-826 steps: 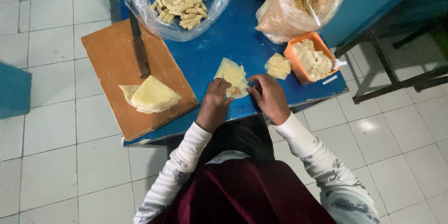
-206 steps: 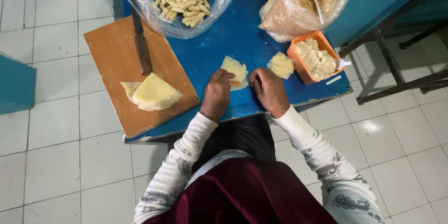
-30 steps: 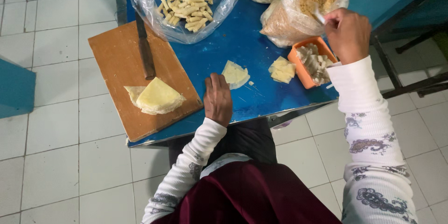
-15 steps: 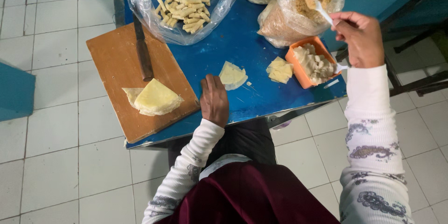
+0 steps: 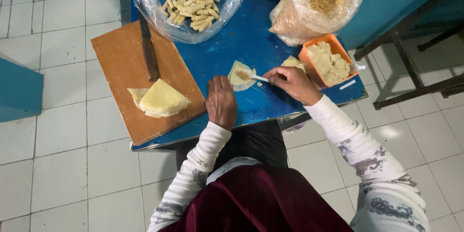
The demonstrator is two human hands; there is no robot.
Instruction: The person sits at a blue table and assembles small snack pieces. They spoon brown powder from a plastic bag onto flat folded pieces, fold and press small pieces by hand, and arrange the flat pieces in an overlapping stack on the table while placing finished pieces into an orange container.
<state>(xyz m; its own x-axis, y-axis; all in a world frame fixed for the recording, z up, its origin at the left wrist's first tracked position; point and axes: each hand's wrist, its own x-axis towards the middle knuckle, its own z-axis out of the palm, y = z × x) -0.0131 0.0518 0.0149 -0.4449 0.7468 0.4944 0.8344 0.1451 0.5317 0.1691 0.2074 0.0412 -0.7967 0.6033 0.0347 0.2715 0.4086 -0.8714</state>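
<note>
Head view: a spoon of filling over a pale wrapper on the blue bench (image 5: 251, 43).

The right hand (image 5: 295, 83) has a narrow grip pinched on a white spoon (image 5: 255, 77), its bowl hidden under brown filling above the wrapper (image 5: 240, 76) at the bench's middle. The left hand (image 5: 221, 101) lies flat and empty just beside the wrapper. The top edge cuts off a clear bag of rolled pieces (image 5: 193, 5), a clear bag of brown crumbs (image 5: 316, 7) and a third bag with unclear contents. An orange tub (image 5: 328, 60) stands right; a wooden board (image 5: 130, 77) carries a knife (image 5: 149, 50) and stacked wrappers (image 5: 159, 99).
</note>
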